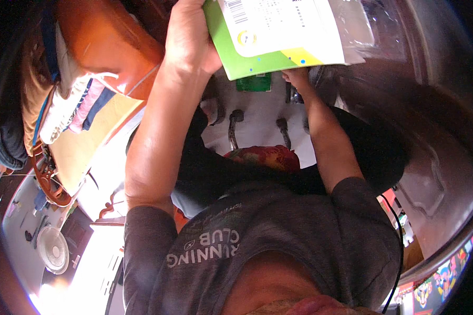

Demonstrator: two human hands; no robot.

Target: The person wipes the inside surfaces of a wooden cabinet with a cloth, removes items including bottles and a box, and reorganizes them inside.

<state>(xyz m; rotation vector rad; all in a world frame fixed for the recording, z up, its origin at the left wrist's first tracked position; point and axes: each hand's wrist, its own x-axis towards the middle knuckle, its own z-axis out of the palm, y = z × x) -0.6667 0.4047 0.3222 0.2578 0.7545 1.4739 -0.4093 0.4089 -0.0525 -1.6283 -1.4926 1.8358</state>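
My left hand (191, 37) grips the left edge of a flat green-and-white booklet or card pack (287, 35) at the top of the view. It bears a barcode, printed writing and a yellow patch. My right hand (297, 76) is lower, beneath the pack's bottom edge, and partly hidden by it. Its fingers look curled near a small dark object (293, 95), but whether it holds that cannot be told. A green flat item (254, 83) lies on the pale surface (256, 106) below. Clear plastic (358, 23) shows at the pack's right side.
Dark wooden furniture (418, 189) with a carved panel stands at my right. Folded clothes (79, 106) and orange-brown wooden furniture (106, 43) are at my left. A red patterned cushion (264, 155) lies before my lap. A black cable (398, 236) runs past my right side.
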